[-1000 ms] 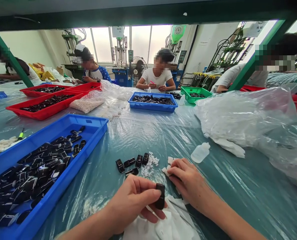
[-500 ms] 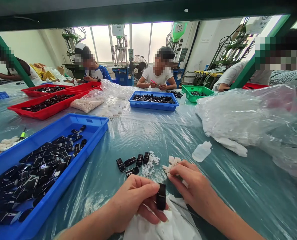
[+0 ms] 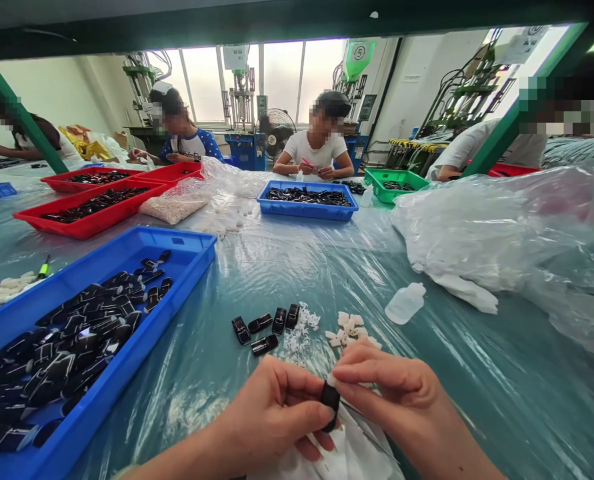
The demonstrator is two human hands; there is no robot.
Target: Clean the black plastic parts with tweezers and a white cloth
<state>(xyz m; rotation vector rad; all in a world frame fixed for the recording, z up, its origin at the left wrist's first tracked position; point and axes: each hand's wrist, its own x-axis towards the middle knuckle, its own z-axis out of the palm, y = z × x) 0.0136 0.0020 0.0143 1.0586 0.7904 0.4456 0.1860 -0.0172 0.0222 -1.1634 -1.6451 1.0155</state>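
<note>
My left hand (image 3: 271, 407) grips a small black glossy plastic casing (image 3: 331, 402) between thumb and fingers, low in the middle of the view. Against the casing's upper end, my right hand (image 3: 401, 393) pinches a small white piece (image 3: 332, 379), mostly covered by the fingertips. Just beyond that hand lies a heap of small white blocks (image 3: 347, 327). Several more black casings (image 3: 264, 345) rest on the table, beside a scatter of thin white scraps (image 3: 304, 328). Under both hands is a crumpled white sheet (image 3: 351, 447) with a thin metal tool partly hidden on it.
A large blue tray (image 3: 197, 248) of black casings fills the left. A translucent squeeze bottle (image 3: 405, 303) lies at right, near a big clear plastic bag (image 3: 497, 233). Red trays (image 3: 84, 230), a smaller blue tray (image 3: 307, 211) and co-workers (image 3: 319, 143) are across the table.
My right hand has come from the heap of white blocks back to the casing, bringing a small white piece. My left hand has tilted the casing slightly.
</note>
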